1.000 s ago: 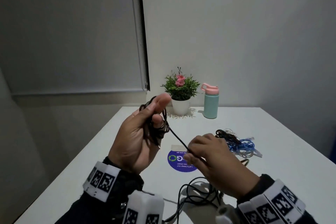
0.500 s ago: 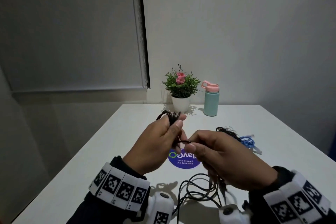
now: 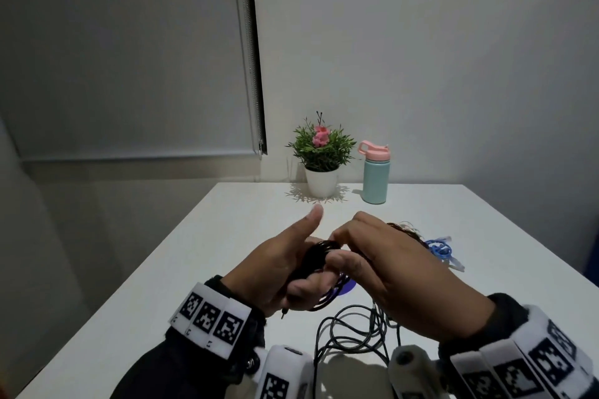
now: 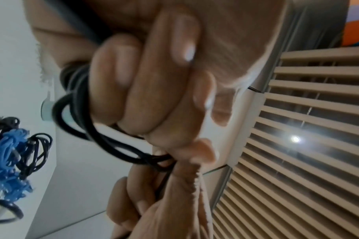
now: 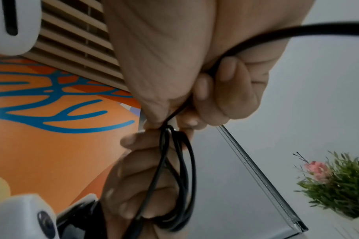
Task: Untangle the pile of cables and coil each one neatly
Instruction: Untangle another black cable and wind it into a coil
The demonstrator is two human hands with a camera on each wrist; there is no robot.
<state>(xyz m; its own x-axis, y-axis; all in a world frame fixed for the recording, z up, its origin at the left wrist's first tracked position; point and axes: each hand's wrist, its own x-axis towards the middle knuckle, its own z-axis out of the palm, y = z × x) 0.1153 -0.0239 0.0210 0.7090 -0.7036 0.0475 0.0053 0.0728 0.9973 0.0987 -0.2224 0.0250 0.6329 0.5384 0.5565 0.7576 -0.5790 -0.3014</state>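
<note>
My left hand (image 3: pixel 291 272) holds a coil of thin black cable (image 3: pixel 319 254) wound around its curled fingers, with the thumb sticking up. The coil's loops (image 4: pixel 78 103) run over those fingers in the left wrist view. My right hand (image 3: pixel 382 272) pinches the free strand of the same black cable (image 5: pixel 170 119) right against the coil, fingers curled. The rest of that cable lies in loose loops (image 3: pixel 350 330) on the white table (image 3: pixel 194 269) below my hands. A pile of blue and dark cables (image 3: pixel 434 248) lies behind my right hand.
A potted plant with a pink flower (image 3: pixel 321 155) and a teal bottle with a pink lid (image 3: pixel 375 171) stand at the table's far edge by the wall. A round purple sticker (image 3: pixel 348 286) on the table shows under my hands.
Both hands have dropped lower and come together. The right hand moved from stretching the strand out to the right to pinching it at the coil; the left thumb has lifted.
</note>
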